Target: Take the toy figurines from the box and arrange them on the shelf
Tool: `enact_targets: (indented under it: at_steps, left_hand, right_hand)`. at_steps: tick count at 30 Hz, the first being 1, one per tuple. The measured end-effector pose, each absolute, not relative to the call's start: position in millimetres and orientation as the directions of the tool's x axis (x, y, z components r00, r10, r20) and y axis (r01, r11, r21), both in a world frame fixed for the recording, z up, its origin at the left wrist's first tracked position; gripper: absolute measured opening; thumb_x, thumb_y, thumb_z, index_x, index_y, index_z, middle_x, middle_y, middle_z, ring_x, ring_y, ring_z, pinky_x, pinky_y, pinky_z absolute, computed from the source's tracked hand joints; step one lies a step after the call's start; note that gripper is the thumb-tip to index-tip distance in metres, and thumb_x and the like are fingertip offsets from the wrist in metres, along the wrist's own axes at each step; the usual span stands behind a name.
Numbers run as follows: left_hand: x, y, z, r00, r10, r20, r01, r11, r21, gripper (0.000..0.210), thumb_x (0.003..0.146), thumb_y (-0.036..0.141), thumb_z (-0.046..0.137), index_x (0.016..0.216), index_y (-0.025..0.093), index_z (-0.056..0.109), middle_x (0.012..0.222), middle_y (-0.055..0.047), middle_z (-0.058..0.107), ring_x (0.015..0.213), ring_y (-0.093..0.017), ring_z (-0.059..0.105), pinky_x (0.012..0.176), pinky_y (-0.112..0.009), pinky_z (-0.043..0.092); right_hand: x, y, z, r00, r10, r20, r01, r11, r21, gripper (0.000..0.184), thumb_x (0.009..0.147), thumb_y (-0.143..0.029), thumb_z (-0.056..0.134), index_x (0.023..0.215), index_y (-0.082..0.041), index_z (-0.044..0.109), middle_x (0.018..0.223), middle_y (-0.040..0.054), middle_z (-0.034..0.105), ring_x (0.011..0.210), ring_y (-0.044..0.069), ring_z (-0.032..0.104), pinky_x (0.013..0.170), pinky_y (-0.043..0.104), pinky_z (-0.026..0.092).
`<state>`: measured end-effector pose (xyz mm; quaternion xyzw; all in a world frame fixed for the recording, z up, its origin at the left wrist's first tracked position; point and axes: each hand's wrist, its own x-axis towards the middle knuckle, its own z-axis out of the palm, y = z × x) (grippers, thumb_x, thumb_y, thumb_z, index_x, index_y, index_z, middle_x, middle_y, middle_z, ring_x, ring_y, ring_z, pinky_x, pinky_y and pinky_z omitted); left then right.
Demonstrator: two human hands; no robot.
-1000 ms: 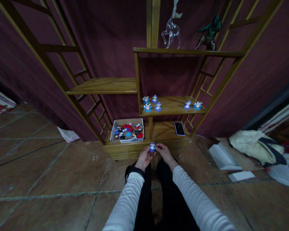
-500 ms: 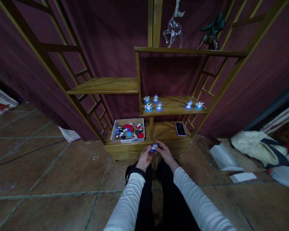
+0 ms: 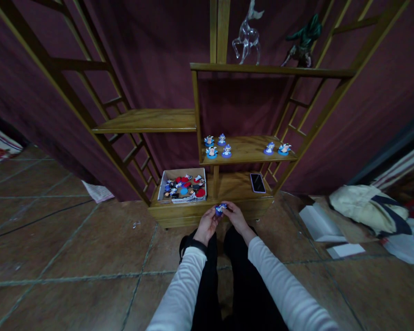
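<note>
Between my two hands is a small purple-and-white figurine (image 3: pixel 221 209), held in front of the cabinet's lower edge. My left hand (image 3: pixel 209 223) has its fingers closed on the figurine's left side. From the right, my right hand (image 3: pixel 235 215) pinches it too. Behind my left hand, a shallow cardboard box (image 3: pixel 161 187) holds several jumbled figurines with red, blue and black parts. On the shelf above stand several upright figurines, among them a purple one (image 3: pixel 227 151) and a blue-based one (image 3: pixel 211 152) at the left, and another purple one (image 3: pixel 269 148) at the right.
A phone (image 3: pixel 257 183) lies on the cabinet's bottom board. The wooden shelf (image 3: pixel 248 148) sits above it. Higher up stand a clear glass deer (image 3: pixel 247 39) and a dark green statue (image 3: pixel 303 43). On the tiled floor at right are a white box (image 3: pixel 320 224) and a cream bag (image 3: pixel 362 207).
The view has shifted slightly. Both hands still hold the purple figurine, which seems turned a little between the fingers. The shelf figurines have not moved.
</note>
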<state>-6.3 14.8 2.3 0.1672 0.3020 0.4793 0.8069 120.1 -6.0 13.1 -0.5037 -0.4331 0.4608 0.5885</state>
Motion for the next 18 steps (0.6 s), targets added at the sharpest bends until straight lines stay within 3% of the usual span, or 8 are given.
enact_targets:
  at_steps: [11,18]
  left_hand:
    - [-6,14,6,0.355,0.873,-0.333,-0.644,0.487,0.59,0.027,0.079,0.012,0.059,0.105,0.015,0.061,0.093,-0.009,0.067,0.082,-0.015,0.063,0.082,-0.031,0.048]
    - [-3,12,3,0.309,0.905,-0.294,-0.662,0.426,0.616,0.031,0.07,0.01,0.067,0.101,0.013,0.063,0.095,-0.009,0.068,0.091,-0.018,0.063,0.087,-0.032,0.045]
  right_hand:
    - [118,-3,6,0.199,0.977,0.08,-0.036,0.089,-0.995,0.03,0.064,-0.031,0.066,0.091,-0.021,0.063,0.089,0.002,0.067,0.082,0.017,0.06,0.081,0.032,0.045]
    - [115,-2,-1,0.219,0.972,0.089,0.087,0.071,-0.994,0.027,0.067,-0.03,0.062,0.093,-0.022,0.062,0.089,0.0018,0.066,0.082,0.017,0.06,0.079,0.032,0.046]
